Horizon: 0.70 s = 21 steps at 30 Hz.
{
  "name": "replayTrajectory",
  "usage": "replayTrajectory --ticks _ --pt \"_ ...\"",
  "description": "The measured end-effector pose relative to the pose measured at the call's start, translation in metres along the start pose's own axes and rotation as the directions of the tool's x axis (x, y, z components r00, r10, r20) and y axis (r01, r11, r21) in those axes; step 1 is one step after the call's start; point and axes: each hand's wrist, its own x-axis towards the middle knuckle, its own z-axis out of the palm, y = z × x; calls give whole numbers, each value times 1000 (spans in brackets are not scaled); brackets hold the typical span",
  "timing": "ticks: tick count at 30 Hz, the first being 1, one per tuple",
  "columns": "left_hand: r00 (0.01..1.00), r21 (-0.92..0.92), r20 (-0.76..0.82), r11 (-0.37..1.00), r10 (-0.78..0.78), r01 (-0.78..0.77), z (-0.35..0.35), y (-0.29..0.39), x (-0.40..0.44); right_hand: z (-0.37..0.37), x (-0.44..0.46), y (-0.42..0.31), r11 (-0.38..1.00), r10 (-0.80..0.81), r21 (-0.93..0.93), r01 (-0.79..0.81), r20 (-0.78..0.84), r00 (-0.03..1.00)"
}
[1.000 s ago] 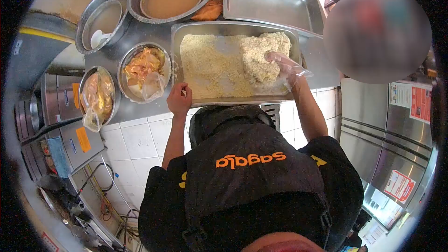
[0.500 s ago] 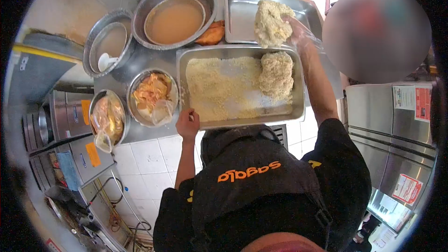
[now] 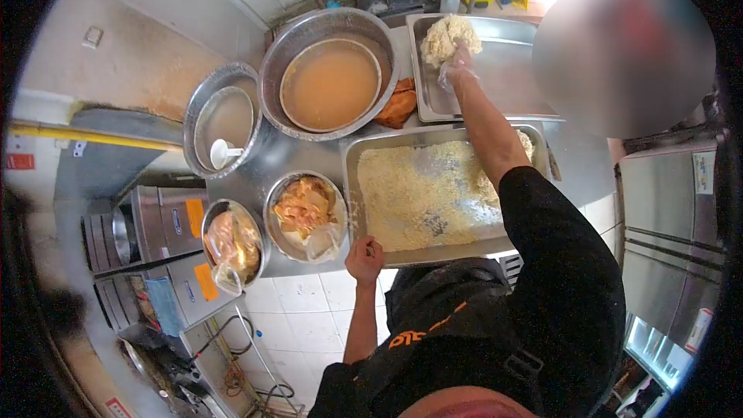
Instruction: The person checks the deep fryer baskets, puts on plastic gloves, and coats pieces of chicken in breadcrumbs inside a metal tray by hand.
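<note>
My right hand [image 3: 461, 62], in a loose clear plastic glove, holds a large crumb-coated piece of chicken [image 3: 449, 37] at the left end of the metal back tray [image 3: 511, 97]. Whether the piece rests on the tray bottom I cannot tell. My left hand [image 3: 364, 258] is closed at the near left corner of the front tray [image 3: 353, 162], its fingers curled at the rim. Pale crumbs [image 3: 418, 193] cover much of that tray's bottom. A second coated piece [image 3: 525, 145] lies at its right end, mostly hidden behind my right forearm.
Left of the trays stand a large bowl of cloudy orange liquid [image 3: 333, 85], a smaller bowl with a white scoop [image 3: 223, 153], and two bowls of raw marinated meat [image 3: 306, 205] [image 3: 234, 240] with plastic bags. An orange-brown item [image 3: 398, 104] lies beside the back tray. A blurred person [image 3: 623, 54] is at the right.
My right hand has carried the coated chicken forward and left over the back tray. My left hand stays at the front tray's corner. The whole view has shifted, with the table lower and further right.
</note>
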Motion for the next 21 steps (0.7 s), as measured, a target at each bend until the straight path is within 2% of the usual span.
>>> replayTrajectory --ticks 1,2,3,5,6,7,13,14,15,16,17,19,21 --pt "1000 -46 16 999 -13 14 4 -9 -4 -11 17 18 1000 13 -1 -13 59 998" --pt "1000 -11 19 1000 -1 1 1 -6 -3 -25 34 31 1000 27 -6 -26 113 993" --pt "1000 19 24 1000 12 -12 -4 3 3 -34 44 32 927 -60 -371 59 9 998" --pt "999 29 20 999 32 -32 -5 7 5 -53 93 53 821 -147 -555 129 13 989" --pt "1000 15 17 1000 26 -26 -5 10 9 -46 94 49 621 -200 -779 89 -48 979" --pt "1000 -1 11 1000 15 -15 -5 13 11 -40 94 45 375 -251 -927 -6 -108 962" --pt "999 6 39 1000 -1 1 -7 10 6 -8 28 16 108 -277 -994 6 -24 961" --pt "1000 -4 30 1000 8 -8 -7 11 7 -17 45 15 257 -60 -956 138 127 990" --pt "999 9 26 1000 19 -19 -4 9 7 -35 77 14 420 134 -879 223 304 943" --pt "999 22 26 999 26 -27 -2 4 4 -49 91 14 584 288 -772 250 485 826" --pt "999 36 32 999 33 -34 -2 1 1 -38 62 -10 394 350 -857 332 474 808" --pt "999 53 43 999 5 -7 -5 7 3 1 -25 -53 409 348 -909 85 241 906" --pt "999 65 45 998 -6 3 -6 8 3 -20 -37 -63 396 258 -890 227 345 903"
